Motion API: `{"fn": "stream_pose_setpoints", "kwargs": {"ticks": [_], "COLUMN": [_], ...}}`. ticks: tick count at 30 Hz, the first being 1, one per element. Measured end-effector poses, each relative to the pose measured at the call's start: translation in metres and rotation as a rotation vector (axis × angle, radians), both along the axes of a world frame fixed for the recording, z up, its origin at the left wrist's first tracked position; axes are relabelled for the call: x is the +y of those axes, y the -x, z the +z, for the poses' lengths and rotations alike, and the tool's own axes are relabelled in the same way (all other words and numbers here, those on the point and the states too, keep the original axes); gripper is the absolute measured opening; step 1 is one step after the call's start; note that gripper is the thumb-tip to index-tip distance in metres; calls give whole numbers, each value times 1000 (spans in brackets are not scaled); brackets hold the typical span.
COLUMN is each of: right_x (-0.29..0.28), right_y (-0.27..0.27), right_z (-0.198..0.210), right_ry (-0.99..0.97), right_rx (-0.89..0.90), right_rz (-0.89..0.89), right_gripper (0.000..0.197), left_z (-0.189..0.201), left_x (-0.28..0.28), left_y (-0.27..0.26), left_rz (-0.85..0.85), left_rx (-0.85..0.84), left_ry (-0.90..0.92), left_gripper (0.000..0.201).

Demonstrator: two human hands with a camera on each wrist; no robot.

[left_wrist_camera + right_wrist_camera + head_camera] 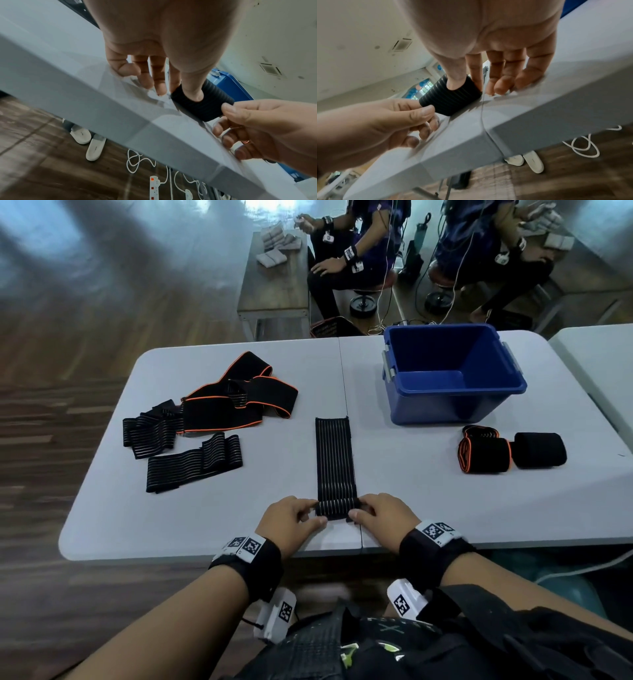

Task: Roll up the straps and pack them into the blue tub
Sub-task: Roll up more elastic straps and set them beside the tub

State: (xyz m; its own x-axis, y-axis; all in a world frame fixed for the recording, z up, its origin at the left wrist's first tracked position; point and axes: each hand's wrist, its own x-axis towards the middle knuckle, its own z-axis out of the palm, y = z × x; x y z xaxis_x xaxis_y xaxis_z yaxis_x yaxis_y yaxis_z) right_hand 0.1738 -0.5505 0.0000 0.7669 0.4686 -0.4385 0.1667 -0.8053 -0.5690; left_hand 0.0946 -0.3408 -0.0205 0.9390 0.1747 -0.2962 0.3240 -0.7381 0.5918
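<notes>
A black striped strap (335,460) lies flat down the middle of the grey table (205,525), its near end wound into a small roll (337,508). My left hand (317,511) pinches the roll's left end, thumb on top (192,88). My right hand (358,507) pinches the right end, thumb pressed on the roll (455,79). The roll (202,106) sits near the table's front edge. The blue tub (442,405) stands at the far right with nothing visible inside. Two rolled straps (484,455) (539,450) lie in front of it.
A pile of unrolled straps (212,405), some orange-edged, lies at the table's left. Beyond the table another person (346,265) sits at a wooden bench table. A power strip (154,184) and white cables lie on the floor below. A second white table (603,364) adjoins at right.
</notes>
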Motion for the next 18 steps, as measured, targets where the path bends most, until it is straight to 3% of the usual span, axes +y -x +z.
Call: {"fn": "stream_pose_setpoints", "kwargs": {"ticks": [3, 7, 10, 13, 16, 18], "right_x": [5, 11, 13, 16, 15, 13], "right_y": [-8, -12, -12, -12, -8, -4], "right_z": [2, 4, 6, 6, 5, 6], "right_ry": [12, 98, 145, 208, 157, 95], "right_rx": [43, 76, 74, 43, -7, -61], "right_rz": [-57, -86, -82, -25, -43, -30], "right_gripper": [45, 59, 58, 50, 30, 31], "left_z": [0, 3, 2, 4, 4, 4], "left_x": [-2, -7, -9, -9, -11, -12], "left_y": [-3, -5, -5, -4, 0, 0], "left_rz": [34, 44, 66, 131, 65, -2], "left_rx": [18, 53, 63, -7, -93, -131], "left_ry": [0, -22, -27, -8, -27, -53], "left_gripper": [30, 43, 42, 22, 38, 39]}}
